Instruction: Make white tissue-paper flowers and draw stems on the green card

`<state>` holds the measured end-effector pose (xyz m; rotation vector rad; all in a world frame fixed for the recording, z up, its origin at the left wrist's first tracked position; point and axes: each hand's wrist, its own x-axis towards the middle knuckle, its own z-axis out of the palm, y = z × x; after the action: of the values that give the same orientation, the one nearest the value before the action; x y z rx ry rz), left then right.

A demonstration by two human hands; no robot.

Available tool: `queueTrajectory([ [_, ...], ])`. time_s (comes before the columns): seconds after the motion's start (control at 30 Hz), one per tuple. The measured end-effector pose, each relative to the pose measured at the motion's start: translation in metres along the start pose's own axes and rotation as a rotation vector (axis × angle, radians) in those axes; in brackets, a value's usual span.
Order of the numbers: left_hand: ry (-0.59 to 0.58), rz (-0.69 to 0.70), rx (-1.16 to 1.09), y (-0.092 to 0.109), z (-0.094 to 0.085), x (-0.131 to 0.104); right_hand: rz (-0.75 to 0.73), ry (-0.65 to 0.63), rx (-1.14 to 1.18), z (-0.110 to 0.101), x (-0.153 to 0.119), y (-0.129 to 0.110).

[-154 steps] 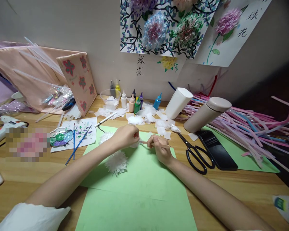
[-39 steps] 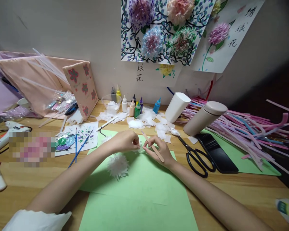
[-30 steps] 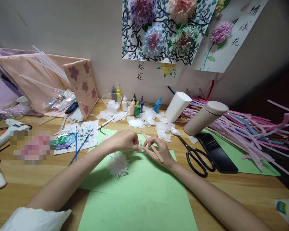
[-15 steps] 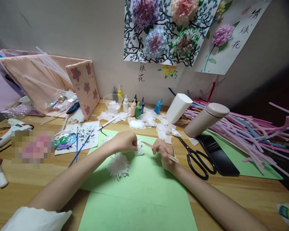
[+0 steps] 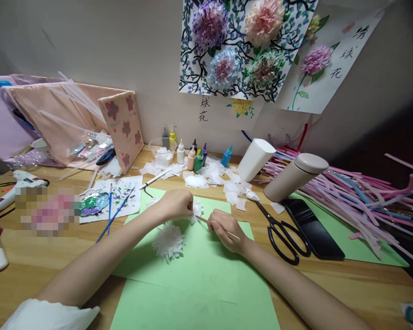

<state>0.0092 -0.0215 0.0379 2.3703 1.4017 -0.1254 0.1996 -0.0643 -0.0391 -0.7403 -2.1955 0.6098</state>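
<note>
Wooden tabletop (image 5: 330, 298) up close, 2 green sheets (image 5: 196, 293) spread over it, pictures (image 5: 227, 46) on the wall (image 5: 89, 41) behind. Right hand (image 5: 227, 229): fingers clamped on a stick (image 5: 233, 236), its tip reaching the small flower (image 5: 198, 209), which sits between the 2 hands. Left hand (image 5: 176, 204) is bunched at that flower's left edge, fingertips partly hidden; can't tell if they're pinching it! And just beside that hand, on the green, lies a larger flower (image 5: 168, 241).

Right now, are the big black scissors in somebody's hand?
No, the scissors lie on the table beside the phone, while the right hand grips a thin stick.
</note>
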Motion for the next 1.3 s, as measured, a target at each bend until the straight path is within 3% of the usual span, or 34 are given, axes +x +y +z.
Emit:
queueTrajectory([
  [0.27, 0.105, -0.097, 0.051, -0.023, -0.013, 0.005, 0.062, -0.056, -0.03, 0.001, 0.003, -0.002],
  [0.43, -0.028, -0.251, 0.19, -0.038, -0.017, 0.009, 0.041, -0.055, -0.033, 0.002, 0.003, -0.002],
  [0.57, -0.084, -0.264, 0.216, -0.039, -0.015, 0.012, -0.009, -0.031, -0.029, 0.003, 0.003, -0.003],
  [1.3, -0.049, -0.256, 0.181, -0.03, -0.018, 0.008, -0.044, -0.022, -0.105, 0.008, 0.005, -0.004],
])
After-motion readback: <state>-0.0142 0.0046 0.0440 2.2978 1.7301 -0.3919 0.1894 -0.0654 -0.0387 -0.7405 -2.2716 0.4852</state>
